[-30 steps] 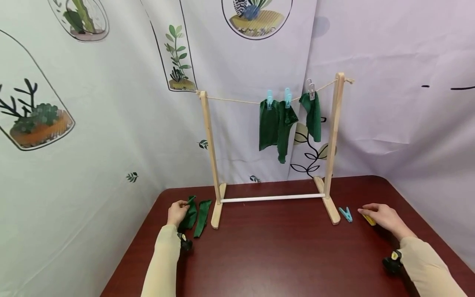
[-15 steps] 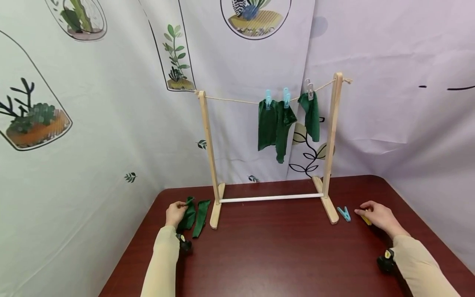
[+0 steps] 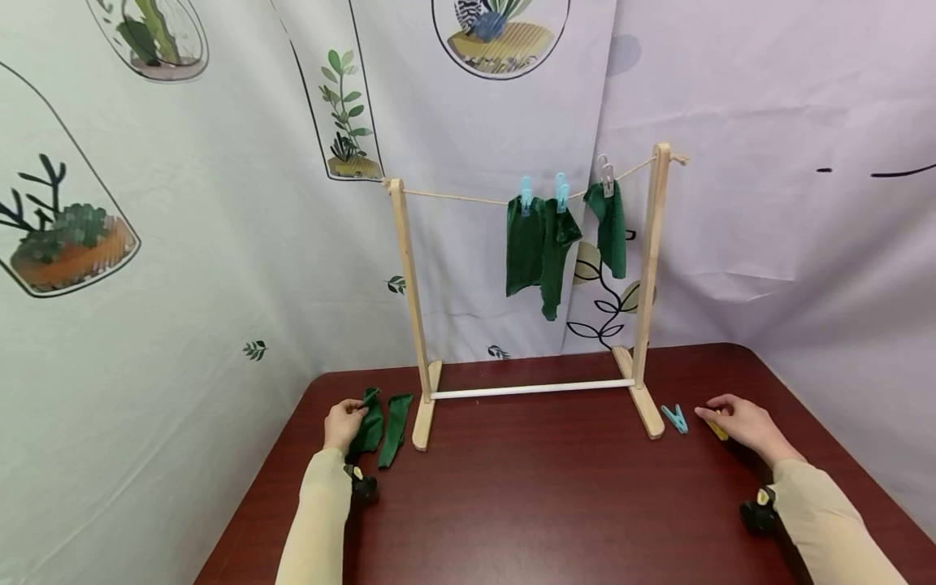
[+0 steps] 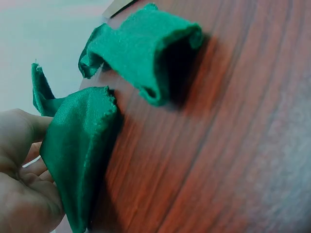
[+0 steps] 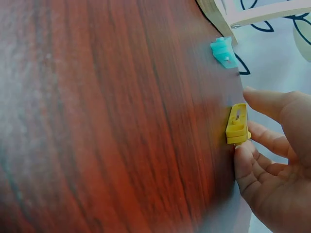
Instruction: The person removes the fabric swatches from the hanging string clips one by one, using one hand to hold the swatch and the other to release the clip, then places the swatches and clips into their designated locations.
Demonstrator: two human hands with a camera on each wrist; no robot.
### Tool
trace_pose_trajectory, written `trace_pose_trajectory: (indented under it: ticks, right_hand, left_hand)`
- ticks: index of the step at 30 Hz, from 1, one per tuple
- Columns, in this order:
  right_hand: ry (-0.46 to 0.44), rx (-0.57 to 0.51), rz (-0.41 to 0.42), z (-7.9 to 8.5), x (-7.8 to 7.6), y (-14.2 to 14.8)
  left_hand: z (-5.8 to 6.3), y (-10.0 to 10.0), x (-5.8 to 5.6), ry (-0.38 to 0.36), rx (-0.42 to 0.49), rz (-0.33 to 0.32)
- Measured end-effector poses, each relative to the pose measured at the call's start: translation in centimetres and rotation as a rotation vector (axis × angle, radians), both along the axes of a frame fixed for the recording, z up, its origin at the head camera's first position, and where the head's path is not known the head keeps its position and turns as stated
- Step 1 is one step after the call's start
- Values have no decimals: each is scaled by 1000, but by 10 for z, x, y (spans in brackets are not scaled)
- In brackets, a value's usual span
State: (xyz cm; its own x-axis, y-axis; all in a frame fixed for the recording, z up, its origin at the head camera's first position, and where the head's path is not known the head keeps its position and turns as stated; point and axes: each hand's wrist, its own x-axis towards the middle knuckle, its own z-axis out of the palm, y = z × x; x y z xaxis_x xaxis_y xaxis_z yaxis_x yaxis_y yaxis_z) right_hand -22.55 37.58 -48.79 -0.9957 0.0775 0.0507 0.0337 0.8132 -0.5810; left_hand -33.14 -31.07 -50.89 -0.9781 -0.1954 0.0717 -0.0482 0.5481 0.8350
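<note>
Green cloth (image 4: 81, 141), creased, fraying, left grip (image 3: 344, 424) pinching it, right grip (image 3: 747, 426) at yellow clip (image 5: 237, 125), hold unclear

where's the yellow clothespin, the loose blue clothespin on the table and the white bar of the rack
Yellow clothespin (image 5: 237, 124): right wrist view, middle of its body.
Loose blue clothespin (image 5: 224, 53): right wrist view, middle of its body.
White bar (image 3: 534, 389): head view, about midway along its length.

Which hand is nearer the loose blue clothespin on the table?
Right. The right hand is just right of the blue clothespin, by a yellow clothespin; the left hand is far to its left, past the rack, at a green cloth.
</note>
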Motion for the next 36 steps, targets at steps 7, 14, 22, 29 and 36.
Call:
trace_pose_trajectory:
  ticks: [7,14,22,29,36]
  right_hand:
    - [-17,-67,-8,2,5,3]
    - [-20,-148,23,9,4,7]
    - [-44,-153,56,10,7,13]
    - [-47,-142,62,7,12,15]
    - [-30,-143,57,7,10,13]
  left_hand:
    - [6,3,7,-35,66,38]
    - [19,-3,7,-62,43,35]
    - [15,-14,14,-65,18,-10]
    - [13,-7,9,34,-122,-114]
    - [9,2,4,34,-179,-165]
